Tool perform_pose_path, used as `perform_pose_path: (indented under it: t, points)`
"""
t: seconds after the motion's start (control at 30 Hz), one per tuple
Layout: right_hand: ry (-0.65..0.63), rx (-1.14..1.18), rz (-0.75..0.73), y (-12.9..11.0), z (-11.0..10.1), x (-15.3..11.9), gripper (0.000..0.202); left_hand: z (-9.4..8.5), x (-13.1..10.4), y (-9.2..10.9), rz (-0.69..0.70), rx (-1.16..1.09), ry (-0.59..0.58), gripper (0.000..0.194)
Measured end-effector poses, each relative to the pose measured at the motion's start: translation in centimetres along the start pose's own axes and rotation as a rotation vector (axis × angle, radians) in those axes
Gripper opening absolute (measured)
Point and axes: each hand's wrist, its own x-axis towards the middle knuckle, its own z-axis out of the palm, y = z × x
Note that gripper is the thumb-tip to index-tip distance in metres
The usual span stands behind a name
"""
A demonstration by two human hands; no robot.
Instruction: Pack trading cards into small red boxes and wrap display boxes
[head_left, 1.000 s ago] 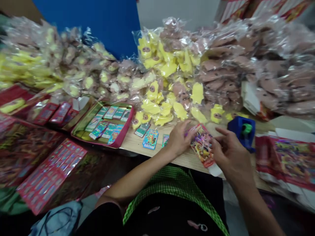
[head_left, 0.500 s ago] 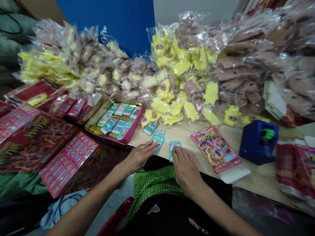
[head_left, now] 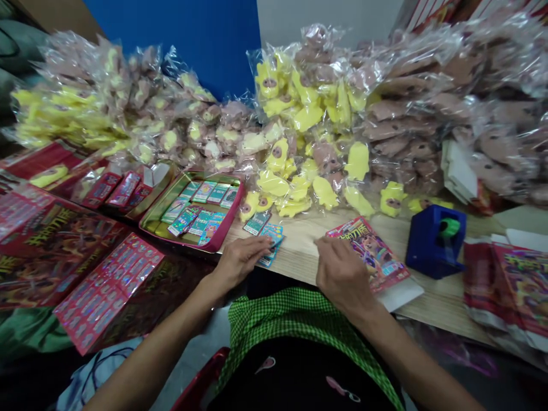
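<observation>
My left hand [head_left: 243,260] is closed in a pinch on the edge of a blue trading card [head_left: 272,230], lifted slightly at the table's front edge. Another blue card [head_left: 266,261] lies partly under its fingers. Just behind them rests a dark green card [head_left: 257,223]. My right hand [head_left: 345,277] is closed, fingertips bunched together, over the left side of a red printed box [head_left: 372,251] with a white flap. Whatever its fingers hold, if anything, is hidden.
A pink-rimmed tin tray [head_left: 233,225] holds several card stacks. Bagged yellow toys [head_left: 308,114] and brown toys [head_left: 411,120] are heaped behind. A blue tape dispenser [head_left: 434,242] stands right, beside red packaging [head_left: 520,279]. Red printed sheets [head_left: 109,291] lie left.
My right hand has moved right, from the green card to the red box. That card no longer lies in its former spot. My left fingers went from lying flat to pinching a card.
</observation>
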Motion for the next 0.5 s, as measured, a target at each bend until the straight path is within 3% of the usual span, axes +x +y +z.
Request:
perform_pose_path:
  t: [0.07, 0.13, 0.23, 0.3, 0.4, 0.5]
  points:
    - [0.038, 0.259, 0.241, 0.5, -0.7, 1.1, 0.023, 0.3, 1.5, 1.8, -0.181, -0.157, 0.189, 0.017]
    - [-0.019, 0.528, 0.442, 0.8, -1.3, 2.0, 0.025, 1.5, 3.3, 4.0, -0.331, -0.344, 0.293, 0.018]
    - [-0.089, 0.8, 0.575, 1.4, -2.5, 2.3, 0.031, 4.6, 5.8, 6.8, -0.387, -0.562, 0.269, 0.023]
    - [-0.038, 0.771, 0.612, 2.2, -4.2, 1.9, 0.029, 6.5, 7.4, 7.8, -0.368, -0.623, 0.227, 0.024]
    - [0.136, 0.37, 0.638, 4.3, -8.2, 0.8, 0.03, 8.5, 9.8, 8.4, -0.18, -0.511, 0.067, 0.028]
    - [0.294, -0.04, 0.656, 6.3, -12.4, -0.3, 0.032, 10.2, 12.3, 9.3, 0.238, -0.231, -0.379, 0.064]
